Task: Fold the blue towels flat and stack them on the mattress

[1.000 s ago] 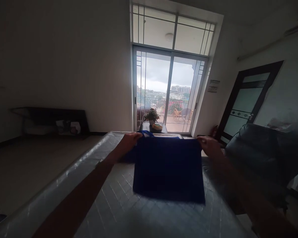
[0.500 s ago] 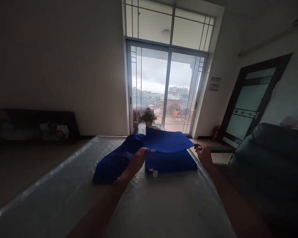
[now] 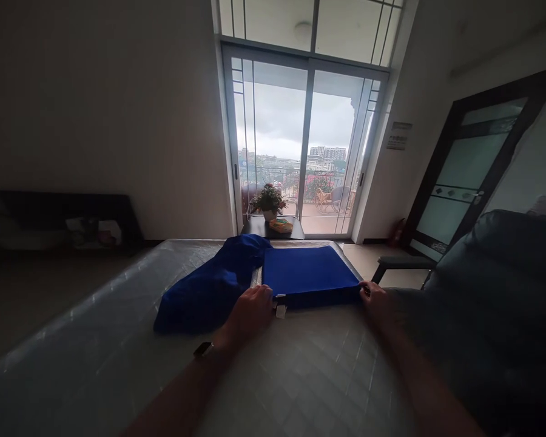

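A folded blue cloth (image 3: 307, 270) with small white tags at its near left corner lies flat as a rectangle on a plastic-wrapped mattress (image 3: 309, 370). My left hand (image 3: 251, 308) is closed at that near left corner. At the near right corner, the fingers of my right hand (image 3: 378, 303) pinch the cloth's edge. A second blue cloth (image 3: 209, 288) lies loose and bunched just left of the folded one, beyond my left forearm. Whether the two pieces join is not clear. Something dark sits on my left wrist.
Beyond the mattress's far end stands a small dark table (image 3: 255, 228) with a potted plant (image 3: 268, 199) and a colourful packet (image 3: 281, 226). A dark armchair (image 3: 495, 285) is close on the right. Sliding glass doors (image 3: 273, 133) fill the far wall.
Both hands have come down and nearer with the cloth's raised near edge, so the top layer now lies flat on the layer below. The view has tilted slightly downward.
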Demonstrator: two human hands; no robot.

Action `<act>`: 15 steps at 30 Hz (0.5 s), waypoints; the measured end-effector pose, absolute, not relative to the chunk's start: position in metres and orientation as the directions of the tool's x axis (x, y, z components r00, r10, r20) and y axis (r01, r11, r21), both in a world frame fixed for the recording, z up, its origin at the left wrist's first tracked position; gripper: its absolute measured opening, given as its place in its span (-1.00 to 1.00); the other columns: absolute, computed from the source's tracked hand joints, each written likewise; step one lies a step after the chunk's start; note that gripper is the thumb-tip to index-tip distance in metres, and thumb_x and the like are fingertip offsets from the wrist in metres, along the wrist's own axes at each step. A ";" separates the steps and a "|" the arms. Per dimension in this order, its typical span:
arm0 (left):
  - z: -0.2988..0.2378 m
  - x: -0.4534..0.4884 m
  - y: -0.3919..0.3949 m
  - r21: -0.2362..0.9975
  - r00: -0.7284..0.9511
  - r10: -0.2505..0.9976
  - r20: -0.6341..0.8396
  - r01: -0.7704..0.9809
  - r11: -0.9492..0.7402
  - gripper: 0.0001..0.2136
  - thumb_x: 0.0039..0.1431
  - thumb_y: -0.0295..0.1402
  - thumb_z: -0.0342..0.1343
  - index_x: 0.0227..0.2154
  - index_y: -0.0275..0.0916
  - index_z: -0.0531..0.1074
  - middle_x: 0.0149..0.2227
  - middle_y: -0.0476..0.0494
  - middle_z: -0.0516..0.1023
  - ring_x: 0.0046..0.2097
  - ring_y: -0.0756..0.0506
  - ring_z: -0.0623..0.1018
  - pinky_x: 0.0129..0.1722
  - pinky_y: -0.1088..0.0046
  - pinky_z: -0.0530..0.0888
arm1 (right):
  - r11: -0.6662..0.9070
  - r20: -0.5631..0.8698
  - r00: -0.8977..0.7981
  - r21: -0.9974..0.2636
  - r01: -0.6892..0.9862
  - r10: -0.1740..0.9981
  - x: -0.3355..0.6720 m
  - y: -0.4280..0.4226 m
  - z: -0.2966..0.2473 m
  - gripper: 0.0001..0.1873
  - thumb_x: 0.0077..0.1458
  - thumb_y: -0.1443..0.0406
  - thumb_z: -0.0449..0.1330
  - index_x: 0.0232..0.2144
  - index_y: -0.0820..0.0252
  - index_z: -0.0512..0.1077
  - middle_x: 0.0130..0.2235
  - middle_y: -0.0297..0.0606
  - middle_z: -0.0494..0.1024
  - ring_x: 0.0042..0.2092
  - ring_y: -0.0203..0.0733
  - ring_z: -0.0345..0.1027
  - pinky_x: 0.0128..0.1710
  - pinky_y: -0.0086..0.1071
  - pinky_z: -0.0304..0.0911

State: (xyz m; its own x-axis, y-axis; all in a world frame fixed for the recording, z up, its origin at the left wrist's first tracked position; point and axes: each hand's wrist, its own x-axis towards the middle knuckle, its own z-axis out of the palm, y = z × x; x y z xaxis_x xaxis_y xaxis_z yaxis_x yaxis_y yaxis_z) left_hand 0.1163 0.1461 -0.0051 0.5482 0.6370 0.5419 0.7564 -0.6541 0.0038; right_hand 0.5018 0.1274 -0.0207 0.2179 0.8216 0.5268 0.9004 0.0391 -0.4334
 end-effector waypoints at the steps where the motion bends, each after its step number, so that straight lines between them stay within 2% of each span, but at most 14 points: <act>1: -0.005 0.116 0.145 -0.006 0.561 0.631 0.536 0.750 -0.661 -0.81 0.28 -0.47 -0.19 -0.28 -0.18 0.33 -0.24 -0.22 0.50 -0.16 -0.19 0.50 -0.11 0.18 0.41 | 0.029 0.512 0.206 -0.412 0.911 0.834 0.500 0.124 -0.019 -0.73 0.17 0.29 0.00 -0.18 0.18 0.45 -0.12 -0.13 0.56 -0.12 -0.11 0.46 -0.09 -0.28 0.30; 5: -0.004 0.115 0.144 -0.024 0.579 0.614 0.537 0.737 -0.675 -0.84 0.21 -0.49 -0.13 -0.34 -0.18 0.34 -0.26 -0.23 0.50 -0.15 -0.22 0.48 -0.10 0.12 0.39 | 0.005 0.473 0.163 -0.333 0.943 0.866 0.494 0.112 -0.012 -0.76 0.18 0.30 0.01 -0.18 0.18 0.43 -0.10 -0.16 0.53 -0.15 -0.15 0.46 -0.16 -0.34 0.27; 9: -0.003 0.113 0.145 -0.008 0.582 0.606 0.543 0.725 -0.689 -0.85 0.18 -0.50 -0.10 -0.36 -0.17 0.34 -0.27 -0.21 0.49 -0.14 -0.20 0.48 -0.06 0.14 0.40 | -0.012 0.424 0.113 -0.235 0.972 0.899 0.492 0.104 -0.010 -0.81 0.14 0.33 0.06 -0.22 0.14 0.43 -0.11 -0.22 0.54 -0.16 -0.16 0.45 -0.20 -0.36 0.25; 12: -0.003 0.114 0.145 -0.003 0.583 0.593 0.555 0.715 -0.699 -0.81 0.13 -0.54 -0.09 -0.28 -0.18 0.37 -0.16 -0.23 0.50 -0.04 -0.20 0.47 0.05 0.17 0.38 | -0.026 0.471 0.093 -0.146 0.989 0.877 0.489 0.106 -0.008 -0.79 0.12 0.35 0.08 -0.19 0.15 0.44 -0.11 -0.19 0.55 -0.08 -0.11 0.42 -0.06 -0.30 0.24; 15: -0.006 0.119 0.147 0.013 0.587 0.567 0.578 0.688 -0.726 -0.69 0.17 -0.52 -0.09 -0.05 -0.25 0.36 0.10 -0.29 0.43 0.18 -0.20 0.37 0.23 0.19 0.27 | 0.012 0.538 0.048 -0.106 0.994 0.841 0.475 0.112 -0.001 -0.69 0.14 0.36 0.05 -0.08 0.17 0.43 0.01 -0.14 0.52 0.07 -0.08 0.35 0.11 -0.23 0.16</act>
State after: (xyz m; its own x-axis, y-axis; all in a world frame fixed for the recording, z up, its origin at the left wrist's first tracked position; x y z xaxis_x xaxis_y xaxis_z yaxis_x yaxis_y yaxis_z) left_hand 0.1193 0.1472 -0.0064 0.5869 0.5668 0.5782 0.6879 -0.7257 0.0131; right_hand 0.4746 0.1121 -0.0012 0.0476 0.8415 0.5382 0.9943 0.0116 -0.1061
